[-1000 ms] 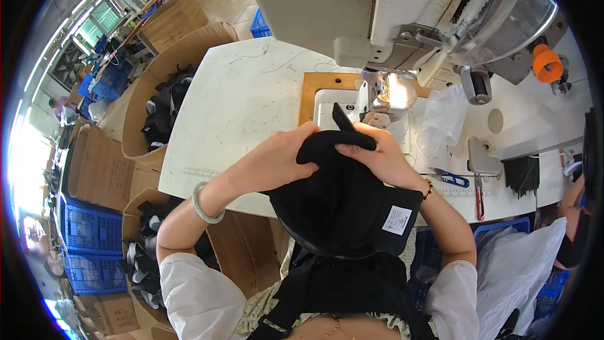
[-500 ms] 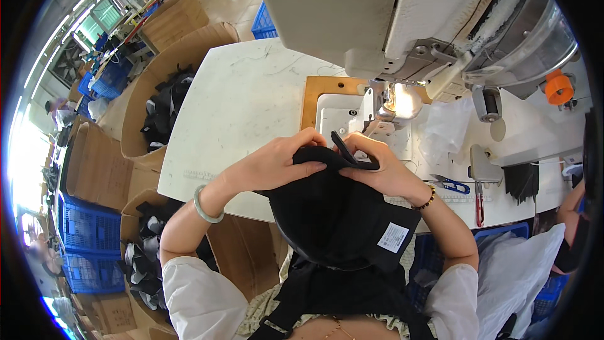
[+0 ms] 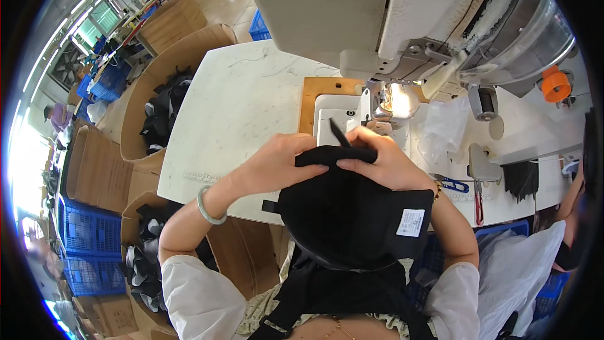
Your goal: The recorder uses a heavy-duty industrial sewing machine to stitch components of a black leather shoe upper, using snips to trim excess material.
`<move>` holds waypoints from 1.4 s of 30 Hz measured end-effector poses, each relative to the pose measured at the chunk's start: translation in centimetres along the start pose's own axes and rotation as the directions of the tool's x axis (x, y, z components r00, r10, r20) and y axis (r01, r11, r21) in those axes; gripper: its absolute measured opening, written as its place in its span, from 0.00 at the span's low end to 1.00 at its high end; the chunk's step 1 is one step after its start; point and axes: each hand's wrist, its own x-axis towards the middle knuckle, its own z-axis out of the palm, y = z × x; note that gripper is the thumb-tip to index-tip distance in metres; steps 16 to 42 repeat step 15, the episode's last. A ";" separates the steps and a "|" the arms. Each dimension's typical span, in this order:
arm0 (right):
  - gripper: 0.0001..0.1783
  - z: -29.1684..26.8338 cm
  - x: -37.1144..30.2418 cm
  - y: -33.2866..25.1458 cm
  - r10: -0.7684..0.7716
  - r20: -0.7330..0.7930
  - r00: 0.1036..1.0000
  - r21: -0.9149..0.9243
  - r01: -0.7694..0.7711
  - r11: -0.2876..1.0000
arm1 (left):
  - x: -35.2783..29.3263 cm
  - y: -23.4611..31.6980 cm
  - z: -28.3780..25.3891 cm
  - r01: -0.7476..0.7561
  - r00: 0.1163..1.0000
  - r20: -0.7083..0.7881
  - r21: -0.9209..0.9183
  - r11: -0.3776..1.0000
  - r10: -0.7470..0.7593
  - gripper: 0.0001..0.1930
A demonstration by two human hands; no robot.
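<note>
Both hands hold up a rounded black fabric piece (image 3: 346,220), cap-like in shape, in front of my chest. My left hand (image 3: 277,160) is closed on its upper left edge, thumb on the near side. On the upper right edge my right hand (image 3: 384,160) pinches the folded rim with its thumb in front. A narrow black strap (image 3: 340,132) sticks up beside the right fingers. A white label (image 3: 410,222) shows at the piece's lower right, and a short black tab (image 3: 271,206) juts from its left side. The fingertips behind the rim are hidden.
Just beyond my hands stands a sewing machine (image 3: 327,12), its lamp lit. The white table (image 3: 220,113) carries blue-handled snips (image 3: 454,184) and a red-handled tool (image 3: 479,208) at right. Cardboard boxes (image 3: 135,97) of dark pieces and blue crates (image 3: 93,226) stand left.
The fabric piece has turned and spread out a little; its label has shifted right and up, and the tab has come into view at left. Both hands keep their grip.
</note>
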 end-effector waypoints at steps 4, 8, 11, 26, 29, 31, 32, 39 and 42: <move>0.15 0.9 -2.7 1.3 0.042 -0.185 0.982 0.574 0.073 0.816 | -1.0 0.2 1.2 0.148 0.972 -0.163 -0.146 0.978 -0.171 0.13; 0.17 0.3 -9.4 6.8 0.407 -0.217 0.887 0.425 -0.289 0.857 | -1.5 -0.6 1.8 0.115 0.961 -0.225 -0.206 0.972 -0.162 0.14; 0.18 1.8 -13.0 4.9 0.277 -0.018 0.961 0.285 -0.260 0.922 | -1.5 0.2 2.0 0.194 0.942 -0.229 -0.217 0.957 -0.243 0.15; 0.23 12.5 -26.3 10.9 0.484 0.081 0.871 0.930 -0.240 0.278 | -0.7 0.9 2.8 0.184 0.943 -0.217 -0.289 0.939 -0.252 0.15; 0.23 12.5 -26.3 10.9 0.484 0.081 0.871 0.930 -0.240 0.278 | -0.7 0.9 2.8 0.184 0.943 -0.217 -0.289 0.939 -0.252 0.15; 0.23 12.5 -26.3 10.9 0.484 0.081 0.871 0.930 -0.240 0.278 | -0.7 0.9 2.8 0.184 0.943 -0.217 -0.289 0.939 -0.252 0.15; 0.23 12.5 -26.3 10.9 0.484 0.081 0.871 0.930 -0.240 0.278 | -0.7 0.9 2.8 0.184 0.943 -0.217 -0.289 0.939 -0.252 0.15; 0.23 12.5 -26.3 10.9 0.484 0.081 0.871 0.930 -0.240 0.278 | -0.7 0.9 2.8 0.184 0.943 -0.217 -0.289 0.939 -0.252 0.15; 0.23 12.5 -26.3 10.9 0.484 0.081 0.871 0.930 -0.240 0.278 | -0.7 0.9 2.8 0.184 0.943 -0.217 -0.289 0.939 -0.252 0.15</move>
